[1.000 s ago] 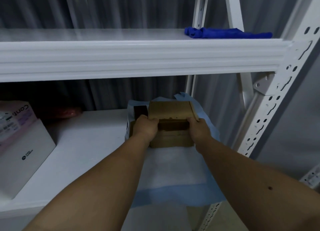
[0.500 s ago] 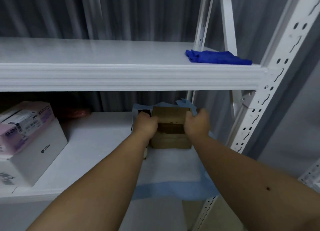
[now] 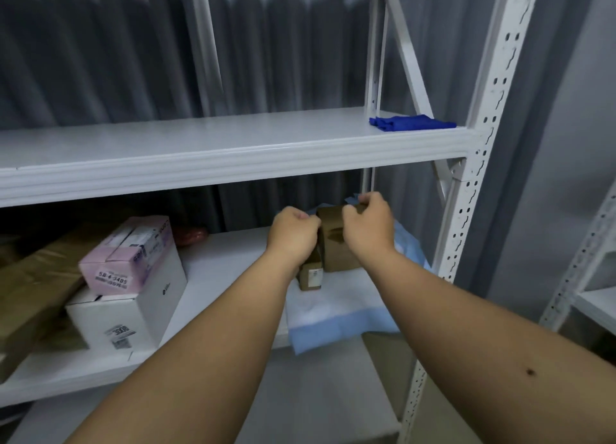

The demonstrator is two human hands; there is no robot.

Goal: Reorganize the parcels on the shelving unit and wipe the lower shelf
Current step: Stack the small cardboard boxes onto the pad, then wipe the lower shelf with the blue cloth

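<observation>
A brown cardboard parcel (image 3: 336, 243) stands at the right end of the lower shelf (image 3: 230, 260), on a pale blue and white padded sheet (image 3: 336, 320). My left hand (image 3: 293, 233) grips its left side and my right hand (image 3: 368, 227) grips its right top edge. A smaller brown box with a white label (image 3: 310, 277) sits just below my left hand. On the upper shelf (image 3: 200, 143), a folded blue cloth (image 3: 408, 122) lies at the far right.
On the left of the lower shelf a pink box (image 3: 126, 257) sits on a white box (image 3: 126, 313), beside long brown parcels (image 3: 33, 293). A red item (image 3: 190, 235) lies at the back. A white perforated upright (image 3: 466, 210) stands right of my hands.
The view has lifted and pulled back, showing more of both shelves. My hands have raised the brown parcel upright, and the small labelled box now shows below it.
</observation>
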